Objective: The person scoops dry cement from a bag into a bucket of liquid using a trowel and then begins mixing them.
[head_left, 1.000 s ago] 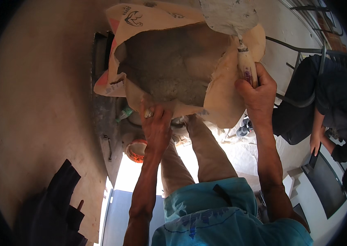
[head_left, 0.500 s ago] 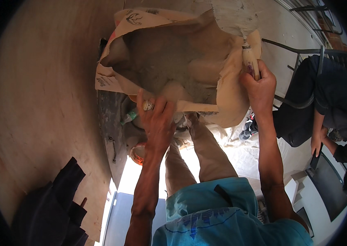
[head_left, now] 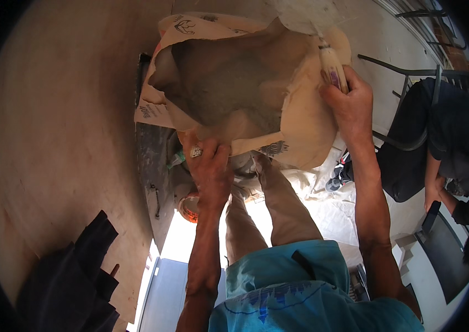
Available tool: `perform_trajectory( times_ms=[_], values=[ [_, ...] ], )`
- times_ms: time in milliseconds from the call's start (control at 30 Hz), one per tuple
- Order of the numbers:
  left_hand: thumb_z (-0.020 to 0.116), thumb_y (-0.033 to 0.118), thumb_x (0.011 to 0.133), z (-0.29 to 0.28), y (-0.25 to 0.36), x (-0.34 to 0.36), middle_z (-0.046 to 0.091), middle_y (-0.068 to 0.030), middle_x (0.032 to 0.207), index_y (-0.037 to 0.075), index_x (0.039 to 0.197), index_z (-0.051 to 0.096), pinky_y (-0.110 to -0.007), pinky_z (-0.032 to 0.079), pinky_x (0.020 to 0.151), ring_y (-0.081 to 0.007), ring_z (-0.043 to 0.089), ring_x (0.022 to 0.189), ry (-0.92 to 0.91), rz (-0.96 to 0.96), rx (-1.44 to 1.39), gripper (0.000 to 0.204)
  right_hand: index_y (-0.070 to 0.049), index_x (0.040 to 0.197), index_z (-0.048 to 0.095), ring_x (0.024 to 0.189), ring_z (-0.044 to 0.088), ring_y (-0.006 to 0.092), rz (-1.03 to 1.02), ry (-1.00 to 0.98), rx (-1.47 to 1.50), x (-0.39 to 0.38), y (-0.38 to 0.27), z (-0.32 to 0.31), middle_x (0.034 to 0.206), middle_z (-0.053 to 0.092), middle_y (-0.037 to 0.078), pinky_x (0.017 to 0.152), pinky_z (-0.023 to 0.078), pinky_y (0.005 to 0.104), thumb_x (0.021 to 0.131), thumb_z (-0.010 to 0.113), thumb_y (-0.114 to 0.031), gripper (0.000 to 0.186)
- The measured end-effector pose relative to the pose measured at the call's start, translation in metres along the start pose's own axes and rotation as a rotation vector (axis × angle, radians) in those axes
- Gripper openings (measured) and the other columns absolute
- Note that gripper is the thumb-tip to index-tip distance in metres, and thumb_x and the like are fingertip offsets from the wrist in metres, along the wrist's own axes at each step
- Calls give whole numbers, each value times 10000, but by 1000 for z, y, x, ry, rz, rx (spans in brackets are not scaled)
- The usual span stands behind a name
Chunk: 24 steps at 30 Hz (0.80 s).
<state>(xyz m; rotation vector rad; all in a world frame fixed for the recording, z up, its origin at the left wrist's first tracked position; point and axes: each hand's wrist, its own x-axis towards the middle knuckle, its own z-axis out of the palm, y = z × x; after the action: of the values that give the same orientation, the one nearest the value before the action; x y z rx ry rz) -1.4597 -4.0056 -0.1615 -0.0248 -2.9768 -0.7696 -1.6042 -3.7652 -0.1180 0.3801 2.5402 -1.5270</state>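
A torn-open brown paper sack [head_left: 309,119] gapes in front of me, with grey cement-like powder [head_left: 229,83] inside. My left hand [head_left: 208,169] has its fingers curled over the near rim of the sack, gripping the paper; a ring shows on one finger. My right hand [head_left: 352,102] is closed around the pale handle of a trowel [head_left: 332,67] at the sack's right side. The trowel's broad blade, coated in grey, points away from me at the top and lies partly over the sack's far right edge.
A seated person in dark clothes [head_left: 406,138] is at the right beside a metal-framed chair [head_left: 403,71]. A wooden panel [head_left: 68,110] fills the left, with dark cloth [head_left: 74,282] below. Near my legs are a green bottle [head_left: 176,159] and an orange-red round object [head_left: 188,207].
My left hand has closed down on the sack's near rim, its raised finger now curled. The trowel has shifted slightly left and farther away in my right hand.
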Motion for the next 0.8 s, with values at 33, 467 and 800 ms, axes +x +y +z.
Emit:
perform_trajectory(
  times_ms=[33,467,800],
  values=[
    [683,-89,598,-2,-5,-2,582,-75,948,45,885,649,-526,317,1103,-348,526,1129,33,-4,11,319,30,903,644,639,470,98,-32,-19,-10,3,-11,4,666,533,28,589,431,290,745,654,-123,220],
    [700,-74,654,-21,-18,8,580,-93,856,43,891,634,-494,341,1076,-295,601,929,-86,-38,-167,272,18,939,660,638,584,183,-138,-101,-96,47,-43,37,693,614,102,643,493,333,751,653,-208,293],
    [699,-37,693,-7,-19,16,589,-120,815,29,871,642,-498,334,1055,-342,587,921,95,-224,-282,198,6,1060,645,776,524,88,5,-235,-30,34,-54,19,862,586,0,729,443,248,810,638,-134,287]
  ],
)
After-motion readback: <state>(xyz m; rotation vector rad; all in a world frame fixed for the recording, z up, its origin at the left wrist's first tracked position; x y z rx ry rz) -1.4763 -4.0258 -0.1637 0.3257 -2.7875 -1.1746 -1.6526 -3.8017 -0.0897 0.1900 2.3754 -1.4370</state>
